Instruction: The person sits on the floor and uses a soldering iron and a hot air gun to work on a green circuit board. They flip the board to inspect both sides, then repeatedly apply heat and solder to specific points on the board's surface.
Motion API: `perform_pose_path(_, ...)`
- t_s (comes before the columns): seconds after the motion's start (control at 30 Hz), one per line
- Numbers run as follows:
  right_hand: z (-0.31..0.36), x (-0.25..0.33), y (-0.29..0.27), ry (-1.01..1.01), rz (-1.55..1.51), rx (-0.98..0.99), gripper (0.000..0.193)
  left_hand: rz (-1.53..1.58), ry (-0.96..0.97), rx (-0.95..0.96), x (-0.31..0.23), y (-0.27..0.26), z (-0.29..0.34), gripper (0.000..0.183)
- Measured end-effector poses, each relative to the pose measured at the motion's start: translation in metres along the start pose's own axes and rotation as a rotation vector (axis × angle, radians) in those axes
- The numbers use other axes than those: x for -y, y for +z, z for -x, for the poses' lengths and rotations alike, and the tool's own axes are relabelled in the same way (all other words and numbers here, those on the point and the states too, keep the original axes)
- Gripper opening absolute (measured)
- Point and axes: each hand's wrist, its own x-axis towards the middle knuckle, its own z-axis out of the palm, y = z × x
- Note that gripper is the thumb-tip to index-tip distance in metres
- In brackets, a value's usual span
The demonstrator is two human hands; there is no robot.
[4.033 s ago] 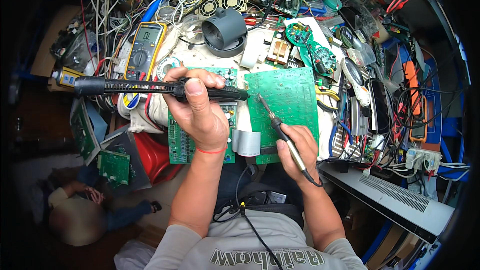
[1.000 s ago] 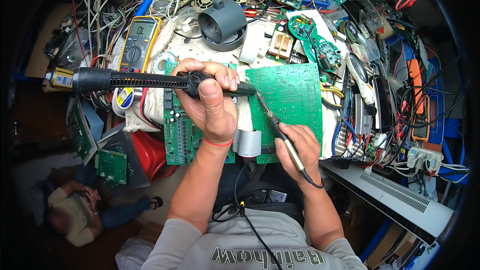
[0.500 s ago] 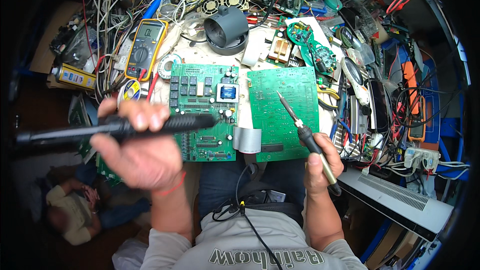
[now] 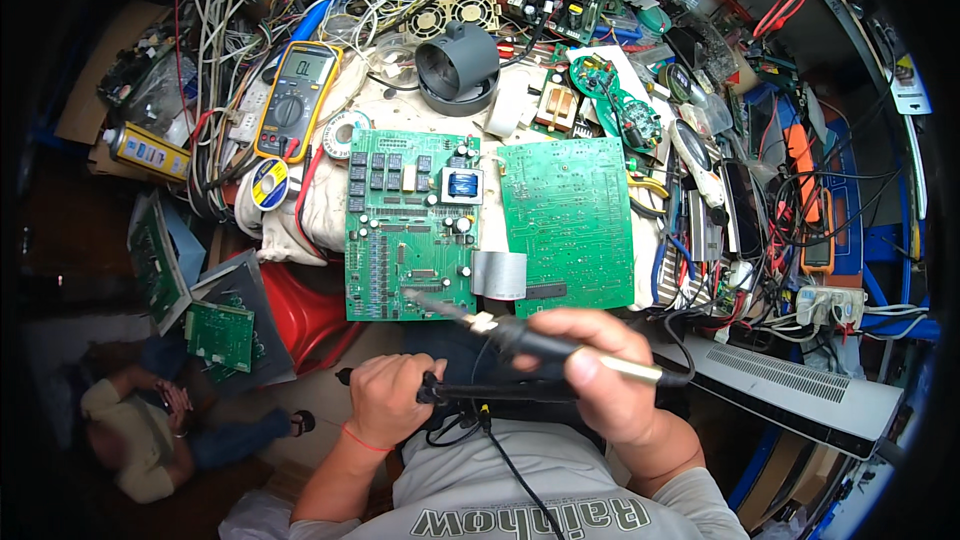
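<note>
Nearest you, on your side of the populated board (image 4: pixel 376 230), your left hand (image 4: pixel 388 402) is closed around a black tubular tool (image 4: pixel 500 392), apparently a desoldering pump. Your right hand (image 4: pixel 605 380) grips a soldering iron (image 4: pixel 545 345), whose tip overlaps that board's near edge in view. The step appears to be tool handling away from the solder-side board (image 4: pixel 570 220), just right of the populated board; a next move would call for a steady, unobstructed path for the tip. The tubular tool's right end is hidden behind your right hand; the iron's tip is blurred, so contact is uncertain. The multimeter (image 4: pixel 289 112) lies beyond, left of the populated board.
</note>
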Motion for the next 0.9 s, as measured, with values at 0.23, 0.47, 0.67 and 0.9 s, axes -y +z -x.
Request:
perform_pose_path(0.23, 0.000, -0.005, 0.024, -0.213, 0.366, 0.156, 0.039, 0.058, 0.077, 0.160, -0.030, -0.018, -0.013, 0.020)
perform_pose_path(0.47, -0.002, -0.026, 0.034, -0.449, 0.467, 0.101, 0.037, 0.063, 0.162, 0.087, -0.064, -0.003, -0.028, 0.013)
perform_pose_path(0.67, -0.014, -0.031, 0.019, -0.328, 0.517, 0.131, 0.038, 0.129, 0.047, 0.119, -0.028, 0.008, -0.022, 0.012)
perform_pose_path(0.9, -0.034, -0.037, -0.054, -0.450, 0.633, -0.293, 0.029, 0.278, -0.318, -0.119, 0.018, -0.041, -0.014, 0.043)
